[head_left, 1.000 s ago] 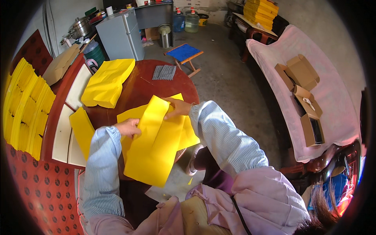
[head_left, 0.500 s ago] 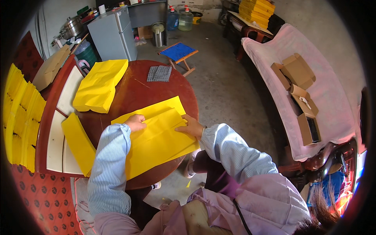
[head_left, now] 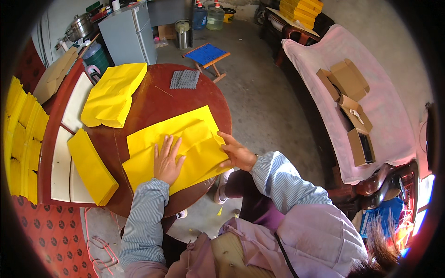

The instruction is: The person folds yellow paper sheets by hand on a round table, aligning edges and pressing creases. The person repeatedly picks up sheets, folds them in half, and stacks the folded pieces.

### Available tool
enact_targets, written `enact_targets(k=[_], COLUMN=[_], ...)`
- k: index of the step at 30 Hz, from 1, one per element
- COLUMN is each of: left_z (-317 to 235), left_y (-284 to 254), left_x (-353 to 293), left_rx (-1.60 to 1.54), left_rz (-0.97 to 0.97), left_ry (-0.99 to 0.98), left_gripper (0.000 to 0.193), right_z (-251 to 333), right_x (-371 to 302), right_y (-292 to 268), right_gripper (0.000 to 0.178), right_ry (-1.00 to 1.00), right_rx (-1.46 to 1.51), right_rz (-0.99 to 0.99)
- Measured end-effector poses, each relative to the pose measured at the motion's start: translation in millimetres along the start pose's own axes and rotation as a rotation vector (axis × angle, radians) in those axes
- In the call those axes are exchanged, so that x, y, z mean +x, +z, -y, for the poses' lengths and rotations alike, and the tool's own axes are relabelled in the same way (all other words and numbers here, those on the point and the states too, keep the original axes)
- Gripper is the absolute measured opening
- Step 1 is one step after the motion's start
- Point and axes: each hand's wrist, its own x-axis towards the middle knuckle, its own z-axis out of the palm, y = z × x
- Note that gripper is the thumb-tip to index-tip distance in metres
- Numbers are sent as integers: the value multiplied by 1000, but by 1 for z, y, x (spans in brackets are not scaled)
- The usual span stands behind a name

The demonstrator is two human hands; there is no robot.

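Observation:
A folded yellow sheet point(head_left: 197, 139) lies over another flat yellow sheet point(head_left: 143, 168) near the front of the round red-brown table point(head_left: 162, 99). My left hand point(head_left: 168, 161) rests open on the folded sheet, palm down with its fingers spread. At the fold's right edge, my right hand point(head_left: 238, 154) has bent fingers and thumb on the sheet; the grip is partly hidden. Wrinkles run across the folded layer between my hands. A narrow yellow stack point(head_left: 92, 167) sits left of my left forearm, and a wider yellow folded bundle point(head_left: 113, 95) lies farther back.
Grey bubbly padding point(head_left: 184, 79) lies at the table's far side. Beyond stands a folding stool point(head_left: 206, 54) with a blue seat. Opened cardboard boxes point(head_left: 354, 83) rest on a pink-covered bench point(head_left: 320, 74) at right. Tall yellow stacks point(head_left: 23, 143) line the far left.
My left hand has let go of its pinch and now lies flat, lower on the sheet. The folded layer is more wrinkled. My right hand stays at the right edge.

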Motion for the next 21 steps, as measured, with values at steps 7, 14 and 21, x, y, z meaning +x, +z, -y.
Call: enact_targets(k=[7, 14, 21], left_z=[0, -1, -2], left_y=[3, 2, -1], left_x=[0, -1, 2], left_rx=[20, 39, 101], left_rz=[-30, -15, -32], left_ry=[-1, 5, 68], left_gripper=[67, 67, 69], right_z=[-11, 4, 27], right_x=[-7, 20, 43], right_y=[-2, -6, -21], right_gripper=[77, 60, 78], right_ry=[-213, -943, -973], right_rx=[50, -1483, -1772], right_rz=[212, -194, 265])
